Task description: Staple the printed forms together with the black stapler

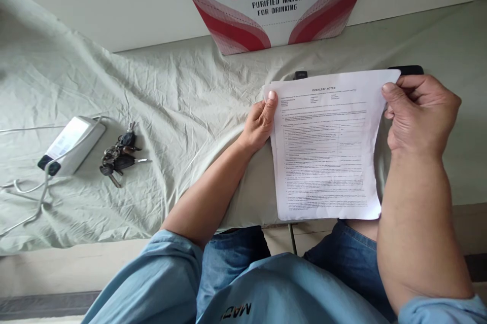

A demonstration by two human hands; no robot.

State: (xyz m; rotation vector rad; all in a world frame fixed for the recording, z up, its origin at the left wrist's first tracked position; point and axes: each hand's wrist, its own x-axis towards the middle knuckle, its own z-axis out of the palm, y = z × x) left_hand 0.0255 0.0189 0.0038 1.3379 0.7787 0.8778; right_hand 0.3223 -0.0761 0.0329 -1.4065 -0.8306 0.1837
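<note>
A small stack of printed paper sheets point(323, 162), headed "OVERLEAF NOTES", is held up in front of me over the table's near edge. My left hand point(260, 123) grips the upper left edge, its thumb lying on the front of the page. At the top right corner, my right hand point(420, 111) pinches the sheets between thumb and bent fingers. The sheets look slightly fanned along the left side. Behind their top edge, a small black object point(301, 75) and another dark, flat object point(413, 69) are partly hidden.
A Wahaha water carton point(245, 25) stands at the back against the wall. To the left, on the wrinkled pale green cloth point(182, 91), lie a bunch of keys point(120, 154) and a white box-shaped device point(81, 139) with a white cable point(40, 207).
</note>
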